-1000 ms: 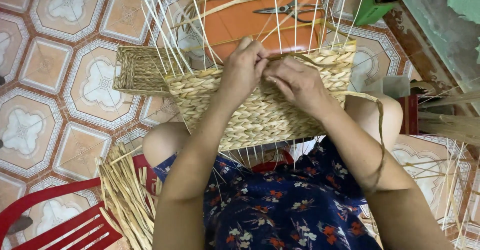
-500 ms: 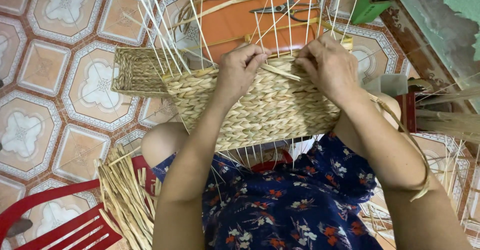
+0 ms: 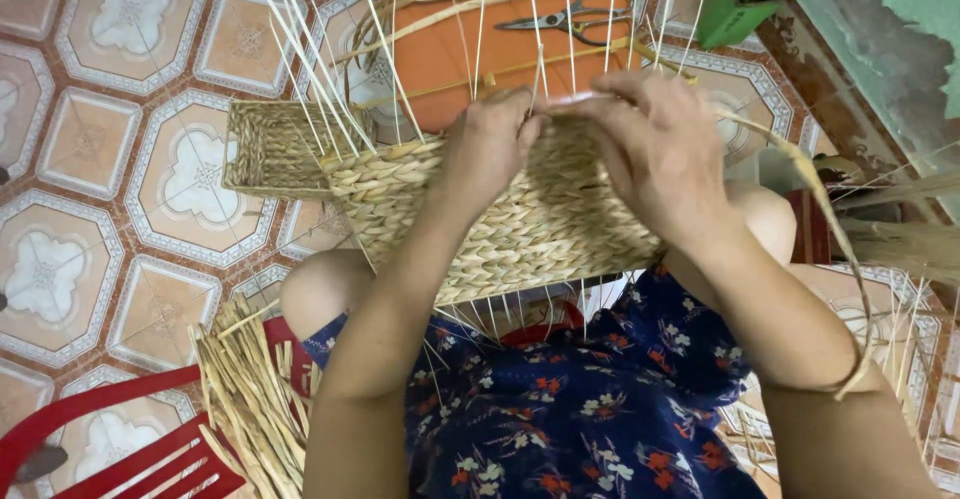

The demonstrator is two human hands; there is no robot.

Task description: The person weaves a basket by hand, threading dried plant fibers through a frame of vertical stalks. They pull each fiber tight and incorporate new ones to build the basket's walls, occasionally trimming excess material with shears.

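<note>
A half-woven straw basket (image 3: pixel 520 229) rests on my knees, thin pale stakes (image 3: pixel 330 69) sticking up from its rim. My left hand (image 3: pixel 492 144) pinches the top edge near the middle. My right hand (image 3: pixel 660 159) lies over the rim beside it, fingers closed on a long straw strand (image 3: pixel 820 209) that loops down past my right forearm. The two hands almost touch.
A small finished woven basket (image 3: pixel 270 149) sits on the tiled floor to the left. Scissors (image 3: pixel 570 19) lie on an orange surface beyond. A bundle of loose straw (image 3: pixel 250 409) rests on a red chair (image 3: pixel 120 459) at lower left. Dried stalks lie at right.
My right hand swung out to the right, pulling the strand, then came back to the rim next to my left hand. The left hand stayed on the basket's top edge.
</note>
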